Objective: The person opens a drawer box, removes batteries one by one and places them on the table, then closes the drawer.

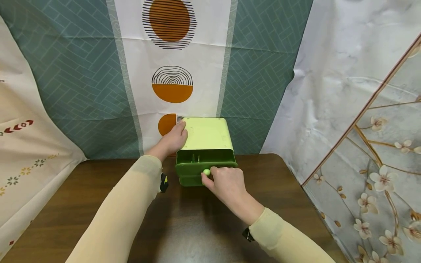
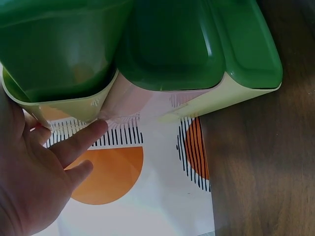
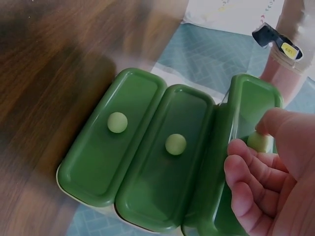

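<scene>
A small light-green drawer chest (image 1: pixel 207 133) with dark green drawers stands at the back of the table. Its top drawer (image 1: pixel 189 169) is pulled partway out, and small upright shapes (image 1: pixel 198 158) show inside. My left hand (image 1: pixel 174 140) steadies the chest at its upper left side, with fairly straight fingers along that side in the left wrist view. Between thumb and index finger, my right hand (image 1: pixel 228 182) pinches the round pale knob (image 1: pixel 206 171) of the top drawer. The right wrist view shows the middle drawer (image 3: pixel 157 187) and bottom drawer (image 3: pixel 98 172) closed, each with its own knob.
The chest stands on a brown wooden table (image 1: pixel 194 233). Close behind it hangs a teal and white patterned cloth (image 1: pixel 260 73). A flowered cloth (image 1: pixel 371 146) borders the right side, a cream cloth (image 1: pixel 26 146) the left.
</scene>
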### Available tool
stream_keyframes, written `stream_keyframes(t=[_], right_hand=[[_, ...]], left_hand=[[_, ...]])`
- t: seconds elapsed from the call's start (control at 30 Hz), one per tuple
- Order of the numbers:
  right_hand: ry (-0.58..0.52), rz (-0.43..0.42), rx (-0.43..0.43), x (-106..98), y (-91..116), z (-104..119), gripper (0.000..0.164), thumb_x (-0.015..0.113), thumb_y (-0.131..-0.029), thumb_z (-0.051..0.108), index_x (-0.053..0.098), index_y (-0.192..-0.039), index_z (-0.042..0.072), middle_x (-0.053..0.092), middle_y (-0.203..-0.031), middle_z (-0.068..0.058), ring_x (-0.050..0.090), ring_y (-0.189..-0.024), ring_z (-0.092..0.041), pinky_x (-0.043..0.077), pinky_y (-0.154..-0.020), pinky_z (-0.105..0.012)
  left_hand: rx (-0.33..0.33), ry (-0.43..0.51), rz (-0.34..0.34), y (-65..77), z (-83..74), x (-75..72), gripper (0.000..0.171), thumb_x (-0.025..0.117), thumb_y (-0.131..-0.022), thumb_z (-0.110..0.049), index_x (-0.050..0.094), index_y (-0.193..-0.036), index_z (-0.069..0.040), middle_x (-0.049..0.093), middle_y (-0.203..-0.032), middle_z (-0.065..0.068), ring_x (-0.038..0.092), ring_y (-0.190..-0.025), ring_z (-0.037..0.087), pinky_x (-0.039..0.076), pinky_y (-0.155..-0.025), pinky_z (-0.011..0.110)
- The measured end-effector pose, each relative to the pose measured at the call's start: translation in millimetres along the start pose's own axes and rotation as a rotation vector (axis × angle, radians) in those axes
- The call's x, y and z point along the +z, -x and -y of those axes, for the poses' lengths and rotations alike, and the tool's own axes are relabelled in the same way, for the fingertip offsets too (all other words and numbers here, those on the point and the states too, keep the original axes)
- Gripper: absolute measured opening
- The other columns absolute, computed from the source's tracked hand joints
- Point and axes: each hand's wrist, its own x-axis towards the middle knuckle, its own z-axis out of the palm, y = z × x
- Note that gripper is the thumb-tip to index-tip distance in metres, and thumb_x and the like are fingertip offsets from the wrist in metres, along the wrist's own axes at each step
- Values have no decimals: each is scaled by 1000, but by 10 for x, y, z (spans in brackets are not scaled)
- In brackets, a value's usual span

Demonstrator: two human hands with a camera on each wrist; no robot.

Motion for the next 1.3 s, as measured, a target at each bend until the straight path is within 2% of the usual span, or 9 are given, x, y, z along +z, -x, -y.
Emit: stream_keyframes(t=[0.5,0.9,1.3], right_hand=[[0,-22,-16,-31,72,21,59,82,-91,33,36,-56,23,20,-52,8,18,-48,-13,21,-40,-28],[-8,-54,-24,-64,134,38,58,84,-88,33,36,-56,23,22,-51,10,20,-46,-12,23,-39,-28],[-17,-35,-29,-104,168,55,58,85,-88,34,37,-56,25,24,-50,11,22,-44,-11,23,-39,-27]], left_hand=[[-4,-2,-7,-19,30,7,67,17,-120,-36,10,-177,-4,1,-185,13,1,-171,30,9,-135,52],[-2,8,-10,-11,11,21,66,17,-120,-36,10,-178,-4,2,-185,12,2,-171,30,10,-136,51],[-8,12,-3,-18,40,20,67,17,-120,-37,8,-178,-6,0,-186,10,0,-171,28,9,-136,51]])
